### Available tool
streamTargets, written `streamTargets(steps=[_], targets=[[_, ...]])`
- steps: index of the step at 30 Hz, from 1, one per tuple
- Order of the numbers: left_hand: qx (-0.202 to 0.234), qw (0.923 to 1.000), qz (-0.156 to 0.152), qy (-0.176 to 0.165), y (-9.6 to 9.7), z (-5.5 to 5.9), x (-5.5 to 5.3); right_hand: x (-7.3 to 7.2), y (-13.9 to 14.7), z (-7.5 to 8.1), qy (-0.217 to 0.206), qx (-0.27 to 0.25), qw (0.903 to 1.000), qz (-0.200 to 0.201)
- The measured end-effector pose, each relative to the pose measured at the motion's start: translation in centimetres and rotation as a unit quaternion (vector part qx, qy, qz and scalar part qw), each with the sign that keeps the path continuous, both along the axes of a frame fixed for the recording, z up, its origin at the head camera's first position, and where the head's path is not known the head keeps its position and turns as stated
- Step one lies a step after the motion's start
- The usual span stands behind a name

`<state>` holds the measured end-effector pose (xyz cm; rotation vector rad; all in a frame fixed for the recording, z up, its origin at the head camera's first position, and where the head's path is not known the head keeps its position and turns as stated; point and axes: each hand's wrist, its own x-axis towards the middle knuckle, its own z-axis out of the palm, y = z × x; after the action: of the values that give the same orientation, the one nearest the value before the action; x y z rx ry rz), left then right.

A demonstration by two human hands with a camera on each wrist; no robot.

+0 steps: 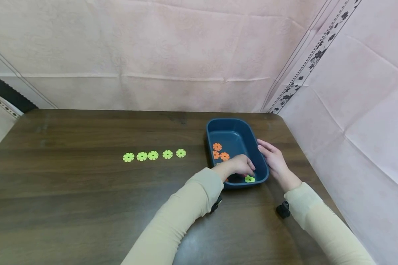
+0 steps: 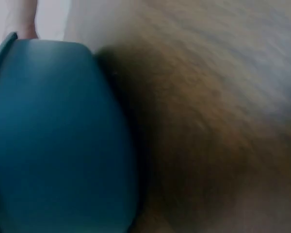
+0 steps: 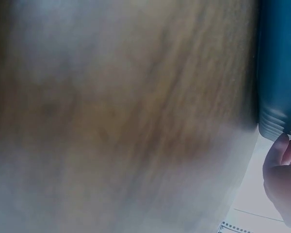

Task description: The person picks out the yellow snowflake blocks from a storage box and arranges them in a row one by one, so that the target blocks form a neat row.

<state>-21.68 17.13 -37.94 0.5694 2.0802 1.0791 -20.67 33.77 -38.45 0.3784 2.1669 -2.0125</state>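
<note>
A dark blue plastic bin (image 1: 233, 125) stands on the table's right side. Flat flower-shaped discs lie in it: orange discs (image 1: 224, 156) along its left wall and a green disc (image 1: 250, 179) near the front right corner. My left hand (image 1: 241, 164) reaches down into the bin close to this green disc; its fingertips are partly hidden, so whether they pinch a disc does not show. On the outside of the bin's right wall rests my right hand (image 1: 274, 160), its fingers fairly straight. The left wrist view shows mostly the bin's outer wall (image 2: 63, 136).
A row of several green flower discs (image 1: 153, 155) lies on the brown wooden table (image 1: 86, 198), left of the bin. Pale cloth (image 1: 172, 55) hangs behind the table and along its right side.
</note>
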Motion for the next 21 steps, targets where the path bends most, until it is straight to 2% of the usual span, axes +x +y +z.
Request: streamTargets(steps=[3,6,10,17,21], targets=[[-0.036,0.9970,-0.023,0.064,0.3,-0.3,0.2,0.0,0.0,-0.1,-0.002,-0.004,1.0000,0.002],[-0.054,0.9931,-0.035,0.099,0.5,-0.4,0.5,-0.1,0.0,-0.2,-0.002,-0.007,1.0000,0.001],[-0.075,0.9893,-0.045,0.117,0.8,-0.4,0.9,-0.1,0.0,-0.2,0.002,-0.006,1.0000,0.002],[-0.127,0.9732,-0.086,0.172,1.0,-0.2,1.2,-0.1,0.2,-0.3,-0.004,0.014,0.9999,0.008],[-0.128,0.9737,-0.084,0.168,0.9,-0.1,1.2,-0.2,0.2,-0.3,-0.011,0.022,0.9997,0.008]])
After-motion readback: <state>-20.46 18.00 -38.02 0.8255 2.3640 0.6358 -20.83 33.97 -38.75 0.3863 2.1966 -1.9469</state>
